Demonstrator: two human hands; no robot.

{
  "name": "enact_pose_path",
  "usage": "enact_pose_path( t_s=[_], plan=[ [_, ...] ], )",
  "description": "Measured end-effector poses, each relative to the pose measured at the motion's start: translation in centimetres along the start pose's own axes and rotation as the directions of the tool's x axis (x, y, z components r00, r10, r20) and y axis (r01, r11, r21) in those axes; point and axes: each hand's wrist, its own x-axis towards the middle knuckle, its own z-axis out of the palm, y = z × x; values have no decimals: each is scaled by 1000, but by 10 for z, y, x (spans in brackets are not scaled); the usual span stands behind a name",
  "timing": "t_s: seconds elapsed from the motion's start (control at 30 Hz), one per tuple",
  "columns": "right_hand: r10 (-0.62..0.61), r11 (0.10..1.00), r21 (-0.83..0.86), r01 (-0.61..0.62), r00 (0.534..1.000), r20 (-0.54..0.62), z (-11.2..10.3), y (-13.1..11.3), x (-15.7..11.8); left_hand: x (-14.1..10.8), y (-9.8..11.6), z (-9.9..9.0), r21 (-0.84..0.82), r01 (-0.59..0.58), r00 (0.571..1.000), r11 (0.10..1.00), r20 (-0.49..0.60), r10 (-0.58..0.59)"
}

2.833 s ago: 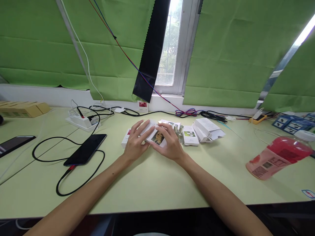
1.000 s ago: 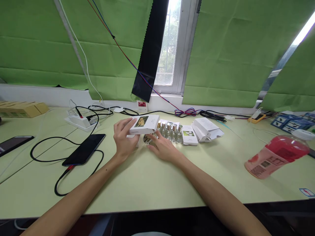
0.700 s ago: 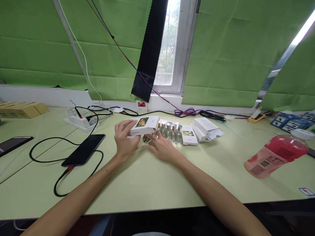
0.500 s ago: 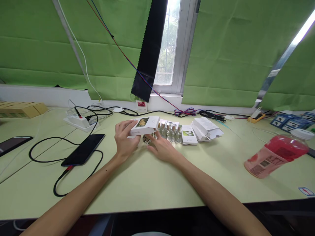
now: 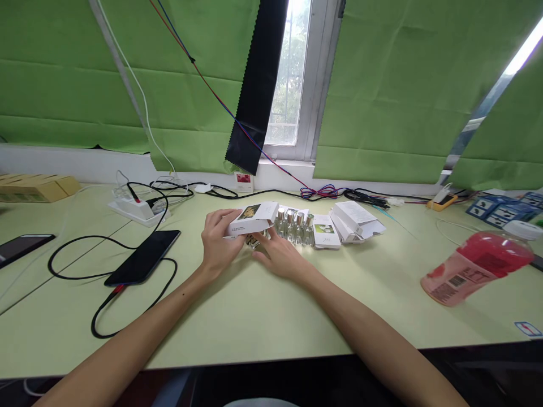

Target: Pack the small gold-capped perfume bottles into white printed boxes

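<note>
My left hand [image 5: 220, 240] is closed around a white carton [image 5: 255, 217] with a yellow-flower picture on top, held tilted above the table. The carton's right end looks open. My right hand [image 5: 280, 254] lies just below that end, thumb and forefinger stretched apart; some of its fingertips are hidden among the glass. A shiny glass piece [image 5: 253, 242], perhaps a bottle, shows under the carton between both hands. Several small clear glass bottles [image 5: 299, 230] with silvery caps stand in a row beyond my right hand. A flat white flower-print carton [image 5: 326, 233] lies beside them.
An opened white carton [image 5: 356, 221] lies farther right. A large pink drink bottle [image 5: 470, 268] stands at right, near blue boxes [image 5: 503, 210]. At left are a cabled phone [image 5: 143, 259], a power strip [image 5: 138, 210] and another phone [image 5: 25, 249]. Cables run along the wall.
My left hand and the carton have shifted slightly right and down, covering more of the glass piece below. My right hand has hardly moved.
</note>
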Motion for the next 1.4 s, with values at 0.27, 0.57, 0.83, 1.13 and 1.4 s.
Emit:
enact_pose_path(
  t_s=[0.27, 0.57, 0.83, 1.13, 1.4],
  plan=[
    [-12, 1000, -4, 12, 1000, 6, -1, 0, -1, 0, 1, 0, 2, 24, 999, 1000, 28, -24],
    [-20, 1000, -7, 20, 1000, -7, 0, 0, -3, 0, 3, 0, -13, -15, 1000, 1000, 22, 15],
    [-23, 1000, -14, 23, 1000, -5, 0, -1, -2, 1, 7, -2, -18, 24, 998, 1000, 55, -23],
    [-33, 999, 20, 33, 999, 3, 0, 0, -3, 0, 12, -3, -25, 57, 996, 998, 72, -55],
    [-29, 999, 23, 29, 1000, 5, -2, -1, -3, -1, 11, -2, -20, 60, 996, 998, 67, -59]
  ],
)
